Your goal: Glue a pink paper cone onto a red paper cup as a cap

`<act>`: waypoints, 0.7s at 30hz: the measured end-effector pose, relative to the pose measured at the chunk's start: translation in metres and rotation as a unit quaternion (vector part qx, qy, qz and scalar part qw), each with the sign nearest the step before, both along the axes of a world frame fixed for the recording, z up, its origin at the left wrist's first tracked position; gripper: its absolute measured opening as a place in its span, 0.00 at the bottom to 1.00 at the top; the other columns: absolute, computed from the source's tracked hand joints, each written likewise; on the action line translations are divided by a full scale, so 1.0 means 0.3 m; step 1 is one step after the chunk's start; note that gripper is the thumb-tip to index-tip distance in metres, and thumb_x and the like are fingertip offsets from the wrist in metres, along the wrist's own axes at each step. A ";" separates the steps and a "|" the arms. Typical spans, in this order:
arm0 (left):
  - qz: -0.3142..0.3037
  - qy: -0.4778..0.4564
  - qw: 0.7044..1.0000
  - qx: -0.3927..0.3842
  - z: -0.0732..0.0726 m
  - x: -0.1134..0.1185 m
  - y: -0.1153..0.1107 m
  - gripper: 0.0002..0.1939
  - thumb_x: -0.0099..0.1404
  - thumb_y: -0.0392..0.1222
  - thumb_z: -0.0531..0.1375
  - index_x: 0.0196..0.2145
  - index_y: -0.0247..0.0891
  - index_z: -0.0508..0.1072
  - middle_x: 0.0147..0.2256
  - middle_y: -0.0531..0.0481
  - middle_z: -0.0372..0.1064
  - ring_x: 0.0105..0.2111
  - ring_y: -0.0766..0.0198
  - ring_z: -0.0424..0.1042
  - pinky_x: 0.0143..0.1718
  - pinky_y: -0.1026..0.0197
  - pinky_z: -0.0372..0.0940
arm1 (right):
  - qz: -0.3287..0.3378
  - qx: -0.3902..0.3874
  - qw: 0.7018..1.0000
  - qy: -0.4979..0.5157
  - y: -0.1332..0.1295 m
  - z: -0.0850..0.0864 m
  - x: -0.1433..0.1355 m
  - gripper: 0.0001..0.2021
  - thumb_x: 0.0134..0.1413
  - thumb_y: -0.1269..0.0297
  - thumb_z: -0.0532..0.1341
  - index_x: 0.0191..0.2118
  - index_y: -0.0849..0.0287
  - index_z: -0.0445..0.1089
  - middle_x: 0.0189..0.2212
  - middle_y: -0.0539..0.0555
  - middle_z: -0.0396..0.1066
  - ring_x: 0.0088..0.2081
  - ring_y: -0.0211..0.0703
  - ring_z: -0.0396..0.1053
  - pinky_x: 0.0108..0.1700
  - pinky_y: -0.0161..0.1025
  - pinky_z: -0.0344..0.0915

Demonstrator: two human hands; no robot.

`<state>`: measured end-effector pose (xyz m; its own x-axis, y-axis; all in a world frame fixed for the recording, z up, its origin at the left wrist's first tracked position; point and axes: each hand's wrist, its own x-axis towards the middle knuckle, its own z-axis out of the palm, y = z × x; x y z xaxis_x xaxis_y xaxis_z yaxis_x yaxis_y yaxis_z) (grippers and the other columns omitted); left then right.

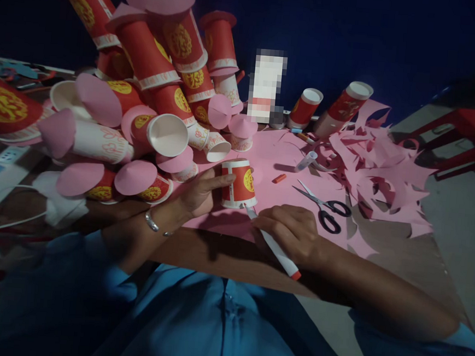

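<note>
Marker tip at the rim of a red cup

The left hand's [198,192] fingers hold the cup [237,184] by its side, above pink paper [268,147] on the table [215,256]. The right hand's [288,231] fingers are closed around the white marker [277,253]. Scissors [321,200] lie partly open to the right, near a red cap [279,178]; pink scraps [370,161] lie beyond them. Stacked cups [181,39] crowd the left.

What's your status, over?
Left hand holding red cup. Right hand holding white marker, tip at cup's lower edge. Open scissors nearby, clear of cup. Over.
</note>
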<state>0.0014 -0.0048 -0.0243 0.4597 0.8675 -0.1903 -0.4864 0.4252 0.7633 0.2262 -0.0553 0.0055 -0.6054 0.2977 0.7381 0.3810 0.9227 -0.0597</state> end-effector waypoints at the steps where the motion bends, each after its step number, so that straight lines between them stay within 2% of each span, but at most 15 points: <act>1: -0.003 -0.003 1.000 -0.001 0.000 0.000 0.000 0.33 0.62 0.43 0.72 0.64 0.39 0.72 0.56 0.36 0.78 0.56 0.42 0.77 0.58 0.42 0.73 | -0.001 0.002 1.000 0.000 0.000 0.000 0.001 0.04 0.65 0.76 0.62 0.43 0.62 0.69 0.27 0.51 0.74 0.25 0.37 0.70 0.26 0.35 0.66; 16: -0.010 -0.002 1.000 0.017 -0.002 0.001 -0.001 0.34 0.62 0.43 0.72 0.64 0.40 0.72 0.59 0.36 0.76 0.59 0.40 0.75 0.61 0.40 0.70 | -0.016 -0.009 0.999 -0.033 0.001 0.018 0.005 0.04 0.71 0.74 0.58 0.44 0.61 0.69 0.30 0.52 0.76 0.28 0.37 0.72 0.29 0.35 0.68; 21: -0.006 -0.001 1.000 0.020 -0.006 0.002 -0.002 0.34 0.62 0.43 0.73 0.64 0.40 0.72 0.59 0.36 0.76 0.60 0.40 0.74 0.62 0.40 0.69 | -0.009 -0.004 1.000 -0.019 0.005 0.010 0.001 0.03 0.70 0.74 0.59 0.44 0.62 0.69 0.28 0.52 0.76 0.27 0.38 0.72 0.28 0.35 0.68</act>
<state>0.0020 -0.0054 -0.0260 0.4706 0.8687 -0.1542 -0.4822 0.3996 0.7796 0.2263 -0.0539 0.0085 -0.6278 0.3159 0.7114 0.4005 0.9148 -0.0528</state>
